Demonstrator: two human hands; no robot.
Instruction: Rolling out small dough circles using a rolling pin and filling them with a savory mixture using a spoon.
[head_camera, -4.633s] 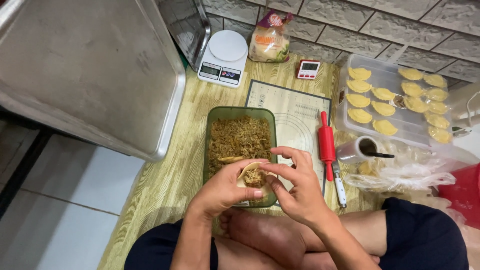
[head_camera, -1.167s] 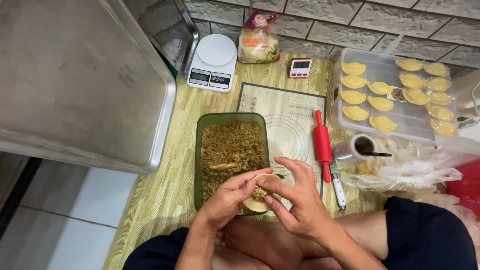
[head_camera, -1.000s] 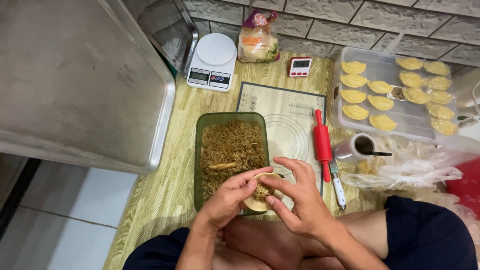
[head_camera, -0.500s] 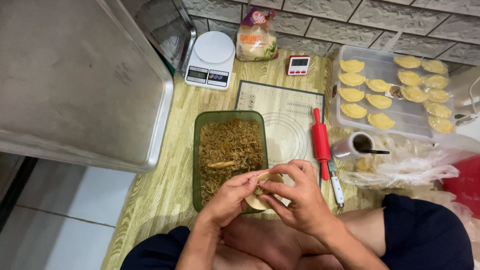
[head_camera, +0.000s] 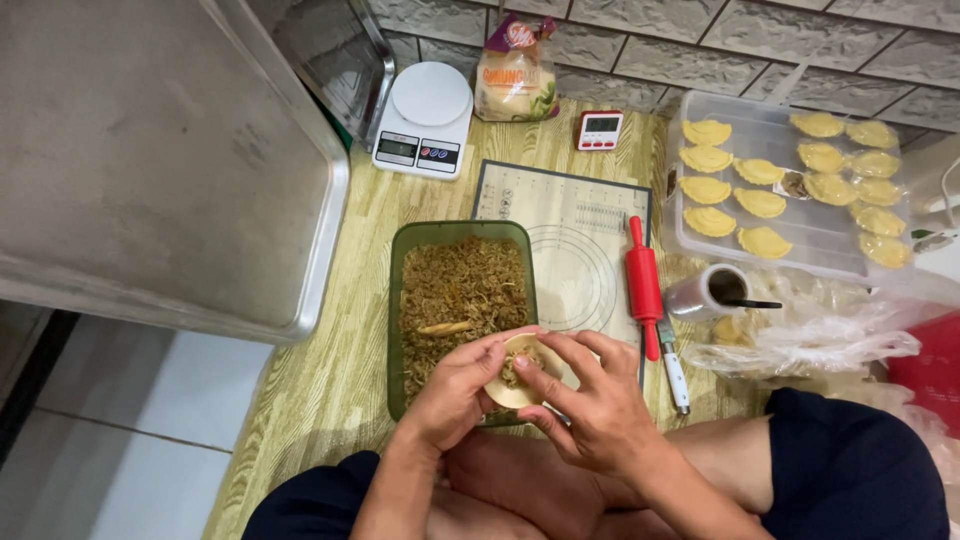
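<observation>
Both my hands hold a small round of pale dough (head_camera: 522, 350) with a bit of brown filling in its middle. My left hand (head_camera: 455, 395) cups it from below and the left. My right hand (head_camera: 590, 400) pinches its right edge with fingertips. The dough sits over the near end of a green rectangular dish (head_camera: 396, 300) full of brown shredded filling (head_camera: 460, 290). A small wooden spoon lies in the filling.
A baking mat (head_camera: 575, 225), a red rolling pin (head_camera: 643, 285) and a knife (head_camera: 675, 370) lie to the right. A clear tray (head_camera: 800, 235) holds several folded pastries. A white scale (head_camera: 425, 120), a timer (head_camera: 599, 128), a bag (head_camera: 515, 75) and a large metal tray (head_camera: 150, 160) are behind.
The dough round has opened flatter in my hands, with the filling now showing in its middle. Both hands stayed over the near end of the dish.
</observation>
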